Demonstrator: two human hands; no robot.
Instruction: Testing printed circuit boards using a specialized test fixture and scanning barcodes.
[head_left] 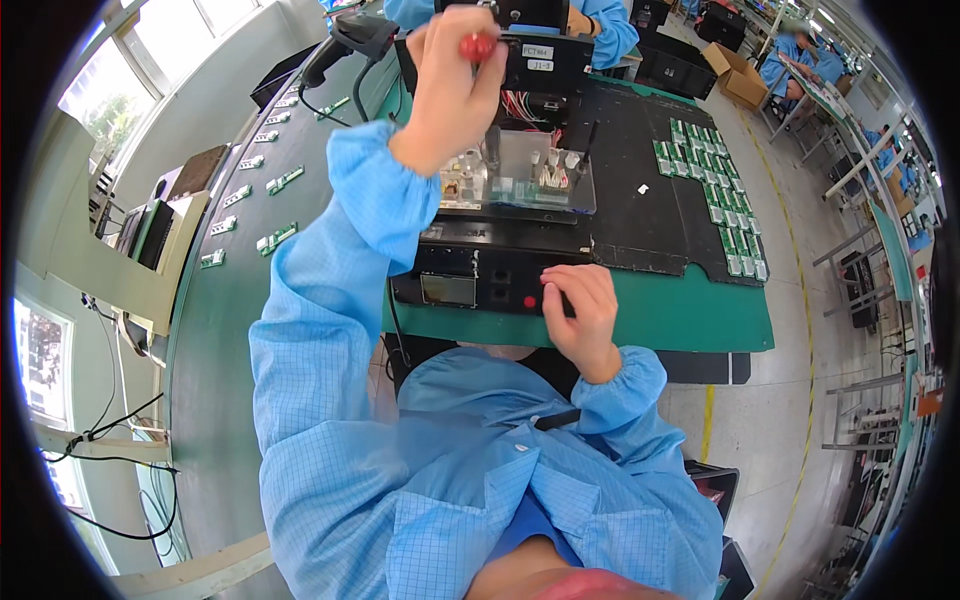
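My left hand (447, 95) is raised at the top of a black test fixture (450, 236), its fingers closed round a red ball knob (477, 47). My right hand (583, 312) is at the fixture's front panel, holding nothing, with the thumb apart from the bent fingers. Its index fingertip meets the panel's edge just above a red button (530, 301); whether it presses anything there I cannot tell. Between my hands is a clear plastic plate (520, 205) with a green circuit board and wires around it. A small display (449, 290) sits on the panel's left.
Several green circuit boards (735, 215) lie in rows on the black mat at right. More boards (277, 238) are spread along the left bench. A black handheld scanner (362, 35) stands behind my left forearm. Across the bench is a person in a blue sleeve (608, 30).
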